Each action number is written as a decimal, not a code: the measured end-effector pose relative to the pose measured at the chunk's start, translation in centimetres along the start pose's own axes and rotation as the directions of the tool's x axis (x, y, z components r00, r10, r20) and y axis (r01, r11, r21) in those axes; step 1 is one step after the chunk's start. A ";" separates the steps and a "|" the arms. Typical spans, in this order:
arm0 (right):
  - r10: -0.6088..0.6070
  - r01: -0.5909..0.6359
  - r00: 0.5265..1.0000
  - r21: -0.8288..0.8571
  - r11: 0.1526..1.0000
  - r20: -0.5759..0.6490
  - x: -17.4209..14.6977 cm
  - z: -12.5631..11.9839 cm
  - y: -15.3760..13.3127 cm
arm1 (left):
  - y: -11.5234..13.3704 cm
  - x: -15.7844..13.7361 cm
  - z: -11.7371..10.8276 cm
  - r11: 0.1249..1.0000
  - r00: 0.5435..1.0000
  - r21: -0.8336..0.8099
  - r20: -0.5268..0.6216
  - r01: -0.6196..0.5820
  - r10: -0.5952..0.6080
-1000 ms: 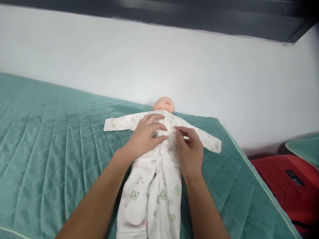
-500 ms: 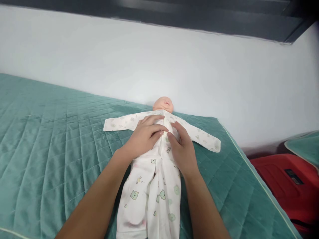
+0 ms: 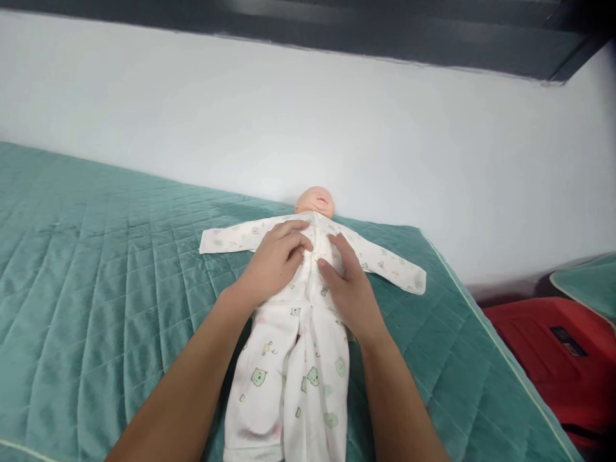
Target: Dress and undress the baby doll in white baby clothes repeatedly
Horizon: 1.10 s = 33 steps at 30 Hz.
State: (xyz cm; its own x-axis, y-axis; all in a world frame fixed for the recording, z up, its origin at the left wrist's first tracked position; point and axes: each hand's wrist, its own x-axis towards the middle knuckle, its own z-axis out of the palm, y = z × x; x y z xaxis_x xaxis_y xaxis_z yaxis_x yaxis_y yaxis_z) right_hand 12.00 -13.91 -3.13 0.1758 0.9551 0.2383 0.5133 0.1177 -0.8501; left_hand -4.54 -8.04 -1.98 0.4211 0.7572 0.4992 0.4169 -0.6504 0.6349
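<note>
A baby doll (image 3: 315, 200) lies on its back, wearing a white printed outfit (image 3: 308, 378) whose sleeves spread out to both sides. Over the left of its chest rests my left hand (image 3: 276, 260), fingers bent and apart, touching the cloth. My right hand (image 3: 351, 285) lies on the other side of the front seam, its thumb and index finger spread. Close to my right thumb, a small round button (image 3: 316, 256) shows on the seam between the two hands. Neither hand visibly grips the cloth. The trouser legs stretch toward me between my forearms.
Beneath the doll is a green quilted cover (image 3: 120, 276), its piped edge running down the right side. A white wall (image 3: 308, 122) rises behind the head. Beyond the right edge stands a red plastic object (image 3: 553, 359) with a dark label.
My left fingers have drawn back slightly left from the front seam, uncovering the button. My right thumb has shifted a little down and left. The doll stays in place.
</note>
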 end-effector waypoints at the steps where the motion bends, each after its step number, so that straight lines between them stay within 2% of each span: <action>1: -0.015 0.016 0.999 -0.011 1.000 0.041 0.0 -0.2 0.1 | 0.0 0.0 -0.1 1.000 1.000 0.002 0.008 -0.003 0.003; 5: -0.028 0.034 0.984 -0.032 0.999 0.176 -0.1 -1.0 0.2 | 0.0 0.0 -0.3 1.000 0.999 -0.008 0.041 -0.004 0.004; 10: -0.020 0.028 0.979 -0.041 0.999 0.204 0.0 -1.4 0.4 | 0.3 -0.1 -0.5 0.999 0.998 -0.034 0.061 0.032 -0.030; 13: -0.142 0.146 0.986 -0.040 0.988 0.092 -0.1 -1.5 0.0 | 0.1 -0.1 -0.5 0.996 0.999 -0.074 -0.001 0.040 -0.040; 14: -0.219 0.220 0.975 -0.049 0.974 0.029 -0.2 -1.5 -0.3 | -0.2 -0.1 -0.5 0.996 0.998 -0.078 -0.047 0.036 -0.040; 16: -0.377 0.372 0.924 -0.081 0.925 -0.057 -0.6 -1.6 -1.2 | -0.8 0.0 -0.4 0.997 0.990 -0.068 -0.137 0.034 -0.043; 17: -0.437 0.433 0.898 -0.087 0.897 -0.041 -0.8 -1.6 -1.7 | -1.2 0.0 -0.3 0.997 0.985 -0.060 -0.167 0.040 -0.049; 19: -0.492 0.501 0.864 -0.081 0.862 0.107 -1.3 -1.3 -2.7 | -1.8 0.1 -0.2 0.997 0.980 -0.043 -0.187 0.064 -0.071; 21: -0.473 0.526 0.822 -0.102 0.844 0.318 -1.7 -0.8 -3.4 | -2.2 0.1 0.0 0.995 0.979 -0.032 -0.180 0.096 -0.100; 23: -0.418 0.538 0.783 -0.163 0.827 0.460 -1.9 -0.3 -3.8 | -2.1 0.1 0.1 0.990 0.977 -0.030 -0.161 0.135 -0.138; 27: -0.385 0.545 0.770 -0.211 0.812 0.508 -1.8 0.0 -4.0 | -1.4 0.1 0.1 0.978 0.970 -0.063 -0.132 0.199 -0.206; 33: -0.402 0.581 0.754 -0.242 0.777 0.520 -1.8 0.0 -3.8 | -0.9 0.3 0.2 0.979 0.979 -0.077 -0.061 0.190 -0.195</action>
State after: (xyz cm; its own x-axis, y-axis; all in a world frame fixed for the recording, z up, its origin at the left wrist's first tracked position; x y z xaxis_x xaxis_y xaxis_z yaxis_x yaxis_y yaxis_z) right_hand 9.77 -16.10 -0.34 -0.5106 0.8139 0.2773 0.7040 0.5809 -0.4087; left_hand -4.59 -7.23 -2.48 0.2820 0.8717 0.4008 0.4260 -0.4881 0.7618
